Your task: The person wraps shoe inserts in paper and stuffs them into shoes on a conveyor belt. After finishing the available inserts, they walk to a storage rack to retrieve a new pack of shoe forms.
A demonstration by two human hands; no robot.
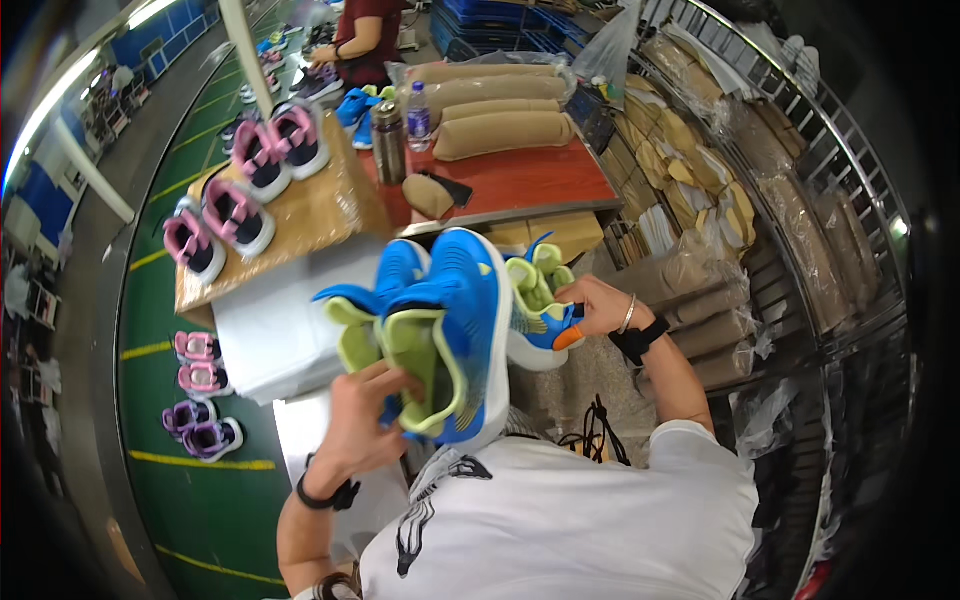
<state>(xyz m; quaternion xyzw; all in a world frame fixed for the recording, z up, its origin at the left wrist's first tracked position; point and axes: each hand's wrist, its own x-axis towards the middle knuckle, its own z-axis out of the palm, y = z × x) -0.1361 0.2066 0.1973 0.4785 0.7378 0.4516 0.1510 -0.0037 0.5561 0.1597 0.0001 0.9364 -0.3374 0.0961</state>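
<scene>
Holding a pair of blue shoes (440,330) clenched in my left grip (362,425), my right grip (600,305) apparently grasps another blue shoe (540,315).

The left hand (362,420) is raised in front of the chest, fingers curled shut in a grip, the forearm bent upward from the lower edge. The right hand (597,305) is held farther out to the right, fingers closed, elbow bent, wrist banded.
</scene>
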